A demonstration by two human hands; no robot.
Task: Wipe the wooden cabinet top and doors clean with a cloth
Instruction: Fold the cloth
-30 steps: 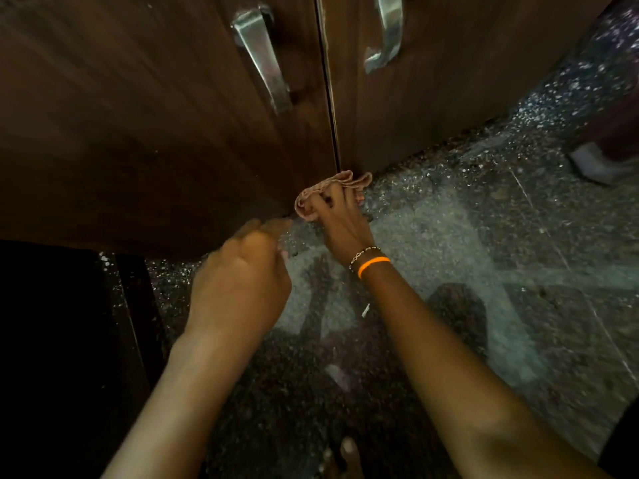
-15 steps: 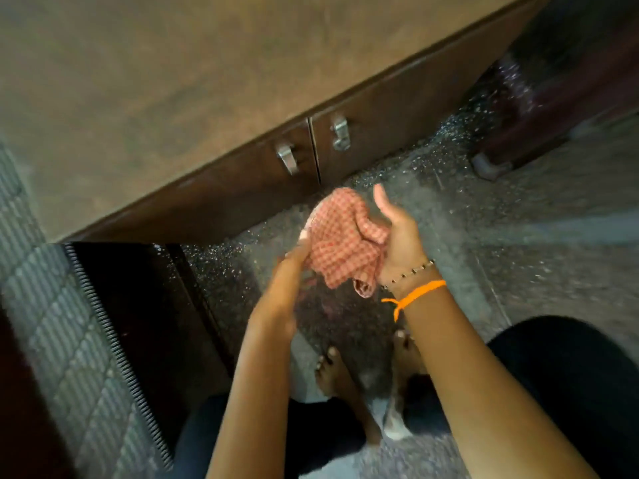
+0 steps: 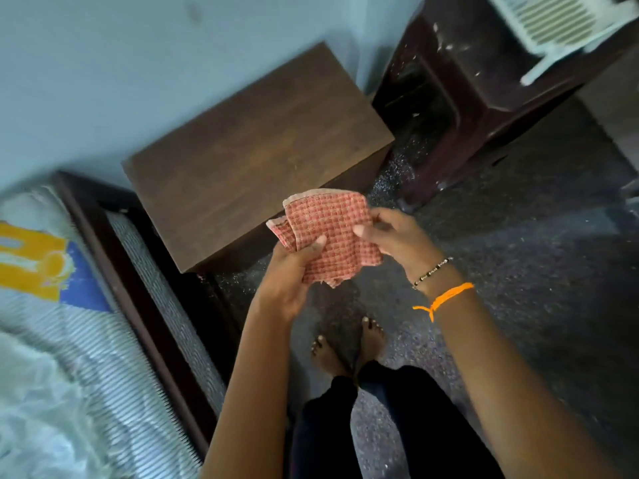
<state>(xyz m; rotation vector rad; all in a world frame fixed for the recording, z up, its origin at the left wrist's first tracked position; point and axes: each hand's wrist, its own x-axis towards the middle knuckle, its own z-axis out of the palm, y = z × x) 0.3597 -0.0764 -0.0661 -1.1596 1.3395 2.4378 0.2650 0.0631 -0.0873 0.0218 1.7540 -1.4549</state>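
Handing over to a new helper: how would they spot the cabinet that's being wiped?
Start at the pale blue wall. Standing against it, between the bed and a darker speckled stand, is the cabinet. It is the low brown wooden box with a flat bare top, just beyond the checked cloth held in both hands.

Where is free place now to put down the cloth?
The cabinet top is wholly bare, bordered by the wall, the bed and the dark stand. The floor on the right is open. The cloth is held in both hands.
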